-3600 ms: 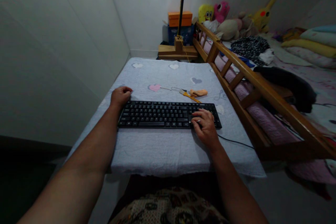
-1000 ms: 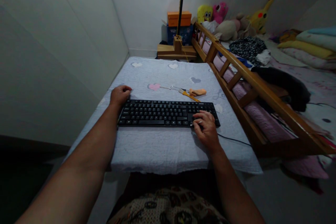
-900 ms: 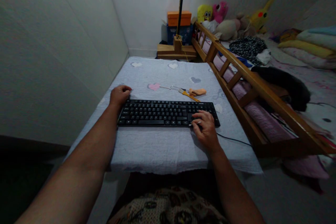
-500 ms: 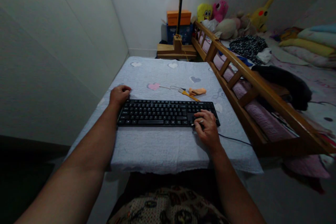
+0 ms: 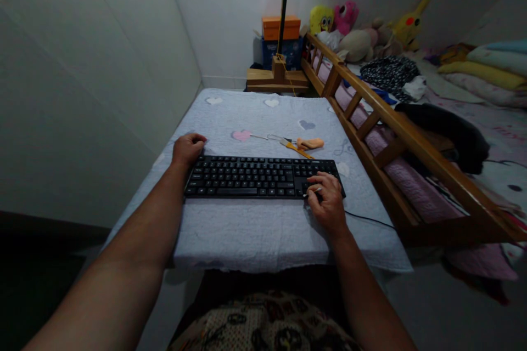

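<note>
A black keyboard (image 5: 247, 176) lies across the table in front of me. My left hand (image 5: 189, 148) rests on the cloth by the keyboard's upper left corner, its fingers curled in with nothing visible in them. Over the number pad, my right hand (image 5: 326, 197) pinches a thin white cotton swab (image 5: 318, 190), one tip low near the keys at the arrow-key side. Behind the keyboard lie a yellow-handled brush (image 5: 300, 149), a thin wire loop tool (image 5: 280, 137) and an orange-tan piece (image 5: 310, 144) whose kind is unclear. The fingers partly hide the number pad.
A pale heart-patterned cloth (image 5: 247, 230) covers the table. The keyboard's cable (image 5: 370, 219) runs off to the right. A wooden bed rail (image 5: 382, 104) borders the right side, with plush toys and bedding beyond. A wooden stand (image 5: 278, 79) and boxes are at the back.
My right hand has shifted slightly to the right with the cotton swab. My left hand and the keyboard stay in place.
</note>
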`<action>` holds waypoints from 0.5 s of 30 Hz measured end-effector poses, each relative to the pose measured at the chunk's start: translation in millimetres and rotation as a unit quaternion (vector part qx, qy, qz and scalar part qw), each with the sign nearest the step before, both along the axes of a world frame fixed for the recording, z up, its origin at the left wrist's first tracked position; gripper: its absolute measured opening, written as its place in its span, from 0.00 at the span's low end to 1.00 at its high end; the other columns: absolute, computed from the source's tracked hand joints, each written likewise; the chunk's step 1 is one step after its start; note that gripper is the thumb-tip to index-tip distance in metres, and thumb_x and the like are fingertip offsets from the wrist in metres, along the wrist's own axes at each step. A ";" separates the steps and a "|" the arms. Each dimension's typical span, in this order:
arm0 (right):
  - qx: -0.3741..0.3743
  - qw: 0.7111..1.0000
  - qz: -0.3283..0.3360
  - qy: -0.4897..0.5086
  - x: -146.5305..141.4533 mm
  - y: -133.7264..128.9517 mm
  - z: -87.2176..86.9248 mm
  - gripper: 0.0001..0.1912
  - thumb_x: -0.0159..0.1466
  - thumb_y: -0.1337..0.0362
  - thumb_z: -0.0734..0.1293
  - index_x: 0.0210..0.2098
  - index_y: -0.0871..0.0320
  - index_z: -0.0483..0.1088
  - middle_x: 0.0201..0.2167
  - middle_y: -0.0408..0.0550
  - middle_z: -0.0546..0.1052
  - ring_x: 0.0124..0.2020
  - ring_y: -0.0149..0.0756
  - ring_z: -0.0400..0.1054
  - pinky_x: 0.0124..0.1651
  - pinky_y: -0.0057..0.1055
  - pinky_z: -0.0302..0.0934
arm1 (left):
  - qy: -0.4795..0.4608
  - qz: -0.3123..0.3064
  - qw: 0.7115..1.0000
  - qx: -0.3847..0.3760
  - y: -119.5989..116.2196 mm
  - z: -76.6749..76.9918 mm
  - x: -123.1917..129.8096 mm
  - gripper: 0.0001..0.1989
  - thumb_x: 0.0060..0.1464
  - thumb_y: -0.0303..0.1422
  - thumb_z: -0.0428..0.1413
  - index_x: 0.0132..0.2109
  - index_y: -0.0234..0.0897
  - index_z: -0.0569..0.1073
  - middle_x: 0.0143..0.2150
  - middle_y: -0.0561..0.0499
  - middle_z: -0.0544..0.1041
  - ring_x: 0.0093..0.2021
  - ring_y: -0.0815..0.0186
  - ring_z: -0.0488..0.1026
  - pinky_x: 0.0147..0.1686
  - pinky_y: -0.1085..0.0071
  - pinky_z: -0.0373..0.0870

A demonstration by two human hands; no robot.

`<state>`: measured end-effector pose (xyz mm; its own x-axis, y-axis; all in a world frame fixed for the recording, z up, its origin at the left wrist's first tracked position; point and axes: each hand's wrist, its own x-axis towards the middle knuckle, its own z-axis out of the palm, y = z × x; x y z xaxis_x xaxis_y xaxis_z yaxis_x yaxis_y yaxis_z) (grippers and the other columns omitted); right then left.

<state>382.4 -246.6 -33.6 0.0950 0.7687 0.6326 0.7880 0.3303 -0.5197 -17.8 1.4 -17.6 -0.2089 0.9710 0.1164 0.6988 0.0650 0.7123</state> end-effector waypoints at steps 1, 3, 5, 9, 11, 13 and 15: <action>-0.002 1.000 -0.001 -0.001 -0.1 0.2 -0.2 0.10 0.70 0.68 0.68 0.34 0.49 0.76 0.47 0.50 0.86 0.63 0.55 0.74 0.72 0.65 0.63 | 0.000 -0.001 1.000 0.001 -0.1 0.0 0.2 0.11 0.46 0.33 0.59 0.36 0.42 0.84 0.36 0.49 0.86 0.44 0.53 0.82 0.52 0.62 0.78; -0.006 1.000 -0.005 0.001 -0.4 0.8 -0.6 0.09 0.70 0.68 0.68 0.35 0.49 0.77 0.47 0.50 0.86 0.63 0.55 0.74 0.72 0.65 0.63 | 0.002 -0.001 1.000 0.004 -0.7 0.5 0.7 0.10 0.46 0.33 0.59 0.36 0.42 0.84 0.37 0.49 0.86 0.44 0.53 0.82 0.52 0.62 0.78; -0.008 1.000 -0.006 0.005 -0.6 1.5 -0.9 0.09 0.71 0.67 0.68 0.35 0.49 0.77 0.47 0.50 0.86 0.62 0.55 0.74 0.73 0.65 0.62 | 0.004 0.001 1.000 0.005 -1.5 1.5 1.6 0.10 0.46 0.33 0.59 0.35 0.42 0.83 0.36 0.49 0.86 0.44 0.53 0.82 0.52 0.63 0.78; -0.010 1.000 -0.007 0.012 0.2 3.3 -2.2 0.09 0.72 0.66 0.68 0.37 0.48 0.78 0.46 0.50 0.86 0.62 0.55 0.74 0.73 0.64 0.62 | 0.006 0.003 1.000 0.003 -3.0 3.9 3.0 0.10 0.46 0.33 0.59 0.36 0.42 0.83 0.35 0.49 0.85 0.44 0.53 0.82 0.51 0.63 0.78; -0.010 1.000 -0.009 0.010 0.8 4.1 -3.4 0.09 0.72 0.66 0.69 0.37 0.48 0.79 0.46 0.50 0.86 0.62 0.55 0.74 0.72 0.64 0.62 | 0.010 0.001 1.000 0.003 -3.1 4.4 3.0 0.11 0.46 0.33 0.59 0.36 0.42 0.84 0.35 0.49 0.85 0.45 0.53 0.82 0.51 0.63 0.78; -0.005 1.000 -0.011 0.004 1.0 4.8 -4.5 0.09 0.73 0.66 0.69 0.38 0.48 0.80 0.47 0.50 0.86 0.61 0.55 0.74 0.72 0.64 0.62 | 0.013 0.000 1.000 0.001 -2.8 4.1 2.4 0.11 0.46 0.33 0.59 0.37 0.42 0.84 0.36 0.48 0.86 0.45 0.53 0.82 0.51 0.63 0.78; 0.002 1.000 -0.014 -0.004 0.7 5.2 -5.2 0.09 0.73 0.66 0.69 0.39 0.48 0.80 0.47 0.50 0.86 0.61 0.54 0.74 0.72 0.63 0.63 | 0.015 -0.002 1.000 0.001 -2.1 3.0 1.6 0.12 0.46 0.33 0.59 0.37 0.41 0.84 0.37 0.48 0.86 0.44 0.53 0.82 0.51 0.63 0.78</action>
<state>383.1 -241.4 -38.8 0.1118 0.7631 0.6366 0.8005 0.3104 -0.5127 -16.3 -0.7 -14.5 -0.2021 0.9714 0.1244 0.7195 0.0611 0.6918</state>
